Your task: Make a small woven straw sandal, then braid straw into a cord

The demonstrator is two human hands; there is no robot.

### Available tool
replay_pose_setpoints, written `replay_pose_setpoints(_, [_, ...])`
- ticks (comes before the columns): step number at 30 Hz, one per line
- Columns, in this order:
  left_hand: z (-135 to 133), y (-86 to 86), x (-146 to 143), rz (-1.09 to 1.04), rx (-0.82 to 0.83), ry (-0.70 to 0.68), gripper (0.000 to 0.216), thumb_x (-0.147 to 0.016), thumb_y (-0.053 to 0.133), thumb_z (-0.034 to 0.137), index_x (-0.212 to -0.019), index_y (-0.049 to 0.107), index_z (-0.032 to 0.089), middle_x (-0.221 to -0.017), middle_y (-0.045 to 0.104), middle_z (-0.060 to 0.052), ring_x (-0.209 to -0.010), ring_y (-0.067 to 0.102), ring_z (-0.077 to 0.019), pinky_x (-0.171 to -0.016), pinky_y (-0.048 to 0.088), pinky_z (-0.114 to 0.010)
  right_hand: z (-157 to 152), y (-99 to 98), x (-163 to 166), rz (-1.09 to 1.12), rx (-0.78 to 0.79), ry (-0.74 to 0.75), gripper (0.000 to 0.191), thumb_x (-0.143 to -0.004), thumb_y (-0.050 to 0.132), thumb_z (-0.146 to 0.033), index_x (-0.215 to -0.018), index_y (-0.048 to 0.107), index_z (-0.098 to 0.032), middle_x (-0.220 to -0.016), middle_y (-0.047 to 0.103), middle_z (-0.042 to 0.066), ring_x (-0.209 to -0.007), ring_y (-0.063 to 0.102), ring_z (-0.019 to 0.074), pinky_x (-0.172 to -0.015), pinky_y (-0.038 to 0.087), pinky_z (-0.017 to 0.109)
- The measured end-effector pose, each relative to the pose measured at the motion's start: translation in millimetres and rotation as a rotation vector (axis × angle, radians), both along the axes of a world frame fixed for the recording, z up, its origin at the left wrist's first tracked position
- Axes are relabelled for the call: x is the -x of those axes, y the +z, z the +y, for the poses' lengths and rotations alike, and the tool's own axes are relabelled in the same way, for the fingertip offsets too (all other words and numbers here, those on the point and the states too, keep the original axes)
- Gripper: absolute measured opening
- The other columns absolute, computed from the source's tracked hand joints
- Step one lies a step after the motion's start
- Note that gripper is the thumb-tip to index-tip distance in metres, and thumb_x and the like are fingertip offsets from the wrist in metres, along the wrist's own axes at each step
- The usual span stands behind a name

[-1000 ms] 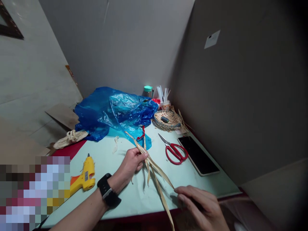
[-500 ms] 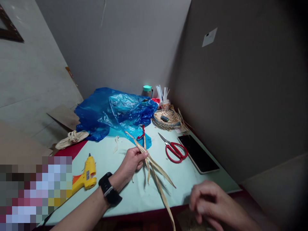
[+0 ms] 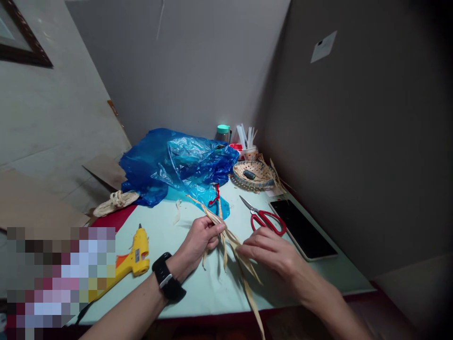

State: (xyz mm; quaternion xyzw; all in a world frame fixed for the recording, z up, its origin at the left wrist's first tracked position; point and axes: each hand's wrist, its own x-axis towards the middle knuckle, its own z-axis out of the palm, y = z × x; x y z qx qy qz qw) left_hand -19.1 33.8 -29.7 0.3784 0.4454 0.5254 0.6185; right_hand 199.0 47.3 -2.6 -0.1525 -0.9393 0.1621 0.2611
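Note:
Long, pale, dried leaf strips (image 3: pixel 252 298), like corn husk, cross over the table in a loose bundle. My left hand (image 3: pixel 205 238), with a black watch on its wrist, pinches the bundle between thumb and fingers. Just right of it, my right hand (image 3: pixel 271 252) has its fingers closed at one strip; the fingertips are partly hidden. A red twisted cord (image 3: pixel 217 194) shows at the far end of the bundle. Beyond my right hand lie scissors with red handles (image 3: pixel 274 221), blades slightly apart, partly covered by that hand.
A yellow glue gun (image 3: pixel 138 252) lies left. Behind are a crumpled blue plastic bag (image 3: pixel 159 160), a bundle of cream cord (image 3: pixel 116 203), and a woven basket (image 3: pixel 262 182) holding a dark thread spool (image 3: pixel 249 175). A dark-screened tablet (image 3: pixel 304 229) lies right, near the wall. White sticks stand in a cup (image 3: pixel 250 154).
My right hand has moved up and left from the table's front edge to the leaf strips. My left hand keeps its hold. The whole view has shifted slightly.

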Motion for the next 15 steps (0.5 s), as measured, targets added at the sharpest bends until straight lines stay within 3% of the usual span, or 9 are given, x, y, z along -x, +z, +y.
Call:
replay_pose_setpoints(4, [1, -0.5, 1, -0.011, 0.000, -0.015, 0.024, -0.075, 0.073, 0.029, -0.078, 0.056, 0.012, -0.058, 0.036, 0.009, -0.042, 0.020, 0.0005, -0.040, 0.012, -0.018, 3, 7.8, 3, -0.096, -0.102, -0.026, 0.037, -0.101, 0.030, -0.023, -0.129, 0.055, -0.024, -0.108, 0.062, 0.010, -0.092, 0.052, 0.0197, -0.080, 0.043, 0.035])
replay_pose_setpoints(9, [0, 0.7, -1, -0.010, -0.014, -0.032, 0.023, -0.075, 0.073, 0.028, -0.080, 0.058, 0.011, -0.060, 0.038, 0.008, -0.043, 0.021, 0.0004, -0.040, 0.013, -0.018, 9, 6.9, 11, -0.021, -0.086, 0.016, 0.029, -0.099, 0.037, -0.016, -0.112, 0.062, -0.019, -0.114, 0.062, 0.011, -0.101, 0.053, 0.0204, -0.084, 0.045, 0.036])
replay_pose_setpoints(11, [-2, 1.8, -3, -0.010, -0.030, -0.038, 0.023, -0.075, 0.073, 0.027, -0.086, 0.059, 0.012, -0.063, 0.041, 0.007, -0.043, 0.022, 0.0002, -0.040, 0.013, -0.019, 9, 8.0, 13, 0.123, 0.000, 0.007, 0.028, -0.098, 0.038, -0.015, -0.115, 0.060, -0.020, -0.120, 0.060, 0.011, -0.109, 0.054, 0.0215, -0.089, 0.046, 0.038])
replay_pose_setpoints(15, [-5, 4.1, -5, 0.014, -0.048, -0.036, 0.022, -0.079, 0.068, 0.027, -0.095, 0.059, 0.015, -0.071, 0.043, 0.006, -0.044, 0.021, 0.0006, -0.040, 0.013, -0.019, 9, 28.4, 8, 0.622, 0.398, -0.215, 0.018, -0.096, 0.043, -0.019, -0.104, 0.058, -0.024, -0.111, 0.064, 0.009, -0.105, 0.061, 0.0238, -0.089, 0.050, 0.041])
